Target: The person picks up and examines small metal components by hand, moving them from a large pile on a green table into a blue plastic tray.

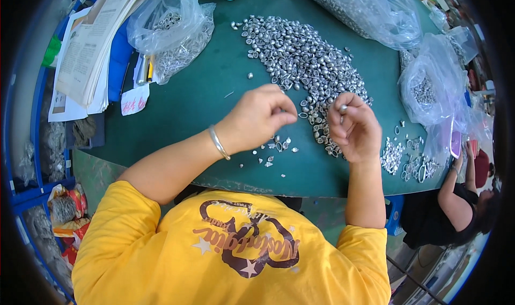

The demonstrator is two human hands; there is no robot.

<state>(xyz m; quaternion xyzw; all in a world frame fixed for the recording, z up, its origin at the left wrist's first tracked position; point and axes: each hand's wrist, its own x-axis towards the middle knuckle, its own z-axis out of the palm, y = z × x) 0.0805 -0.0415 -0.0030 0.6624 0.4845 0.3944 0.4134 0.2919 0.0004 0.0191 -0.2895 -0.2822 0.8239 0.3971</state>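
My right hand (358,127) is raised over the near right end of the heap, palm turned up. Its thumb and fingers pinch a small rounded silver metal piece (343,108). My left hand (258,114) hovers just left of the heap, fingers curled and thumb against them; whatever is in the pinch is hidden. A silver bangle (219,143) circles that wrist. The long heap of small domed, hollow silver pieces (300,53) curves over the green tabletop (177,109). Below my left hand lie several loose bits (269,160).
Flat silver parts (392,156) and ring-shaped parts (421,168) lie at the right. Clear plastic bags of metal parts (182,47) stand far left, with more bags (426,90) at right. Papers (88,53) are stacked at left. Another person (450,208) sits at the right.
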